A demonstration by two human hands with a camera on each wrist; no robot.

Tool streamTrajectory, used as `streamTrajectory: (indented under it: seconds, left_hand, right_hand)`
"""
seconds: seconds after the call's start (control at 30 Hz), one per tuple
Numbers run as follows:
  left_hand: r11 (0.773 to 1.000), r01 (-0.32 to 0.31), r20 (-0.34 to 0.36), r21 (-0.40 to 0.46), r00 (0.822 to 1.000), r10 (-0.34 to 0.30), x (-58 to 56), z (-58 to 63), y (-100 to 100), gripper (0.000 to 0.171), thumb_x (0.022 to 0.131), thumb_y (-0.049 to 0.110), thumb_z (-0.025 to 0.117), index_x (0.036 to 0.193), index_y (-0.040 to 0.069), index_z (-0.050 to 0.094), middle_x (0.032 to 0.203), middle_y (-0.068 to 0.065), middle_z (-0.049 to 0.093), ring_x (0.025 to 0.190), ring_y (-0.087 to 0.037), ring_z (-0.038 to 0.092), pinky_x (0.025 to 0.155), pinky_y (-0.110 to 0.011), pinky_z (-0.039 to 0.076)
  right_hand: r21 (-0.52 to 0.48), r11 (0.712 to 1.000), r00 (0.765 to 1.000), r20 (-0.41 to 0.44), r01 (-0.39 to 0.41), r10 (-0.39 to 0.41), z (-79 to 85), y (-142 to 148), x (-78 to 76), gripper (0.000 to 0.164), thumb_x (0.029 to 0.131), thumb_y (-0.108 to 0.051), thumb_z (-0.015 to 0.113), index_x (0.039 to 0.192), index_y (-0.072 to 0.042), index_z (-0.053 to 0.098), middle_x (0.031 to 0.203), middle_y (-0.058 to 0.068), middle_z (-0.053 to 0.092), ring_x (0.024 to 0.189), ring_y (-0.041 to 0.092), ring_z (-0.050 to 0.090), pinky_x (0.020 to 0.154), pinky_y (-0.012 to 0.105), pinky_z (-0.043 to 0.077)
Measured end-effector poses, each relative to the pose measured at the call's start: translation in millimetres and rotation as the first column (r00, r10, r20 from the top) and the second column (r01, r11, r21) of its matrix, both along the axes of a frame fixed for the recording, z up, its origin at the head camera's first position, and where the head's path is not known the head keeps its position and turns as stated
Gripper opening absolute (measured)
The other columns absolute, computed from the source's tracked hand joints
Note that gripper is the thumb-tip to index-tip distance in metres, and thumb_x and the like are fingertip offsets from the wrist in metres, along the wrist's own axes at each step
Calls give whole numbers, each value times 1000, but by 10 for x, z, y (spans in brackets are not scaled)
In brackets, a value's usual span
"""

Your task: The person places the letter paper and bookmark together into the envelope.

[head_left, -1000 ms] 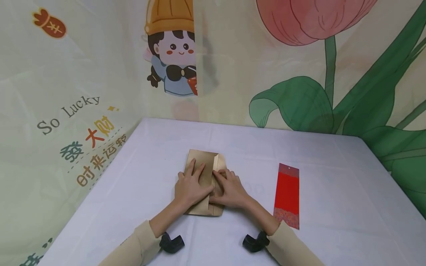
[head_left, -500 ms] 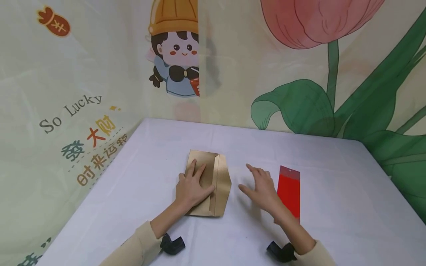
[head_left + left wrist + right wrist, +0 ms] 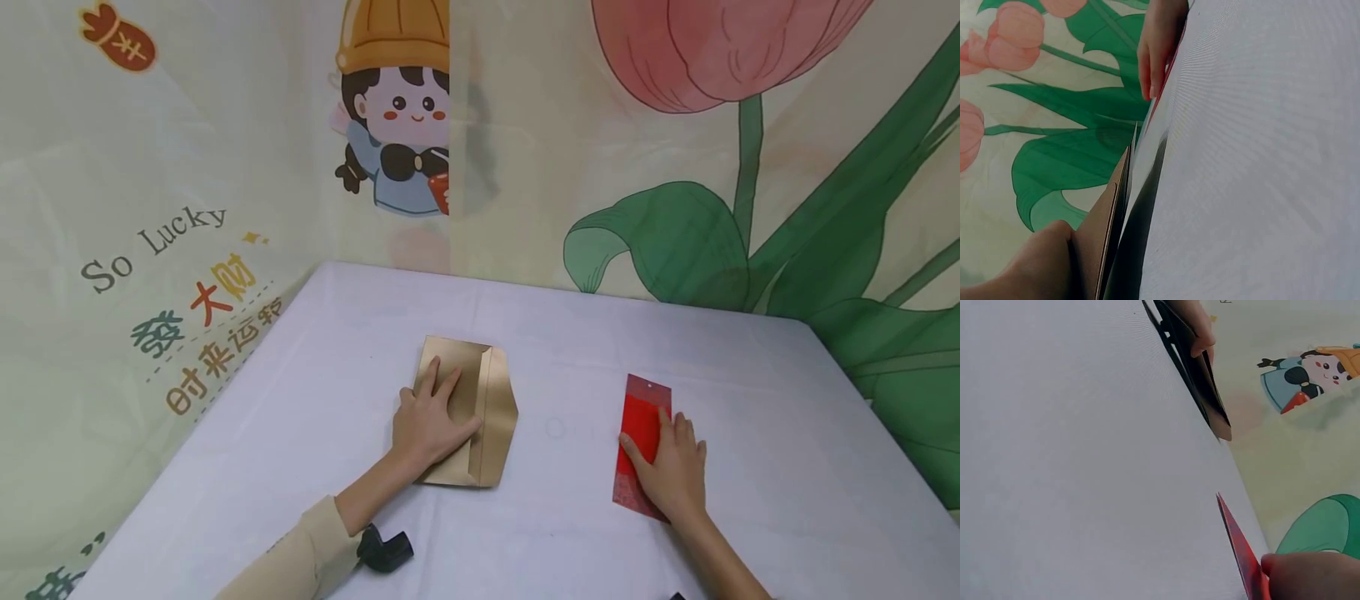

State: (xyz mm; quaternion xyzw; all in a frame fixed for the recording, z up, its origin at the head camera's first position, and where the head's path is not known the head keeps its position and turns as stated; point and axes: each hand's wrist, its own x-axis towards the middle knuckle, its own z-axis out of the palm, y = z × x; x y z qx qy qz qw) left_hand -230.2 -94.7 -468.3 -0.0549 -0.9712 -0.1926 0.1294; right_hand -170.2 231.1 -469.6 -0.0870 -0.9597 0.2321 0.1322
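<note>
A gold paper envelope (image 3: 498, 417) lies on the table with its pointed flap folded out to the right. My left hand (image 3: 431, 425) rests on it, fingers spread and thumb near the flap's fold. In the left wrist view the envelope (image 3: 1094, 244) shows edge-on beside the thumb. To the right, a long red card (image 3: 641, 417) with darker patterned ends has a small hole at its top. My right hand (image 3: 678, 471) holds it by its sides, thumb at the left edge and fingers along the right. The right wrist view shows the card (image 3: 1241, 550) by the thumb.
A white cloth (image 3: 555, 533) covers the table. Printed backdrops (image 3: 517, 167) stand behind and to the left, close to the table's edges. A black wrist mount (image 3: 386, 548) sits at the left sleeve.
My right hand has left the gold envelope and moved right onto the red card. The envelope's flap has swung out flat. The left hand stays on the envelope.
</note>
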Motion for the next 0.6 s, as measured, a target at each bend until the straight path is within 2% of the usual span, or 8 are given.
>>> streamTrajectory:
  seconds: [0.1, 0.3, 0.53, 0.6]
  left_hand:
    - [1000, 4, -2, -11, 1000, -4, 13, 9, 4, 76, 63, 58, 53, 133, 29, 44, 147, -1, 23, 75, -30, 42, 45, -28, 33]
    - [1000, 6, -5, -7, 1000, -6, 14, 17, 5, 76, 63, 57, 54, 132, 28, 45, 147, -2, 24, 75, -31, 42, 45, -28, 33]
    - [1000, 16, -2, 1, 1000, -16, 16, 17, 2, 76, 63, 57, 54, 132, 28, 45, 147, -3, 24, 76, -31, 42, 45, -29, 33]
    - [1000, 23, -5, 2, 1000, -23, 21, 18, 3, 76, 63, 57, 55, 132, 28, 45, 147, -3, 24, 76, -31, 43, 46, -30, 34]
  right_hand:
    - [36, 999, 999, -35, -27, 28, -77, 9, -1, 79, 78, -32, 62, 137, 6, 26, 136, 34, 23, 124, 49, 21, 98, 65, 9]
    - [40, 998, 997, -61, -46, 49, -81, 5, -14, 76, 79, -32, 62, 137, 2, 28, 138, 32, 22, 125, 47, 20, 99, 64, 6]
    - [18, 996, 991, -102, -84, 85, -102, 22, -38, 75, 74, -26, 68, 135, 0, 32, 137, 31, 24, 124, 47, 23, 98, 64, 9]
    - [7, 996, 988, -126, -88, 89, -112, 22, -38, 73, 73, -23, 69, 134, -1, 35, 137, 29, 25, 121, 46, 27, 96, 64, 17]
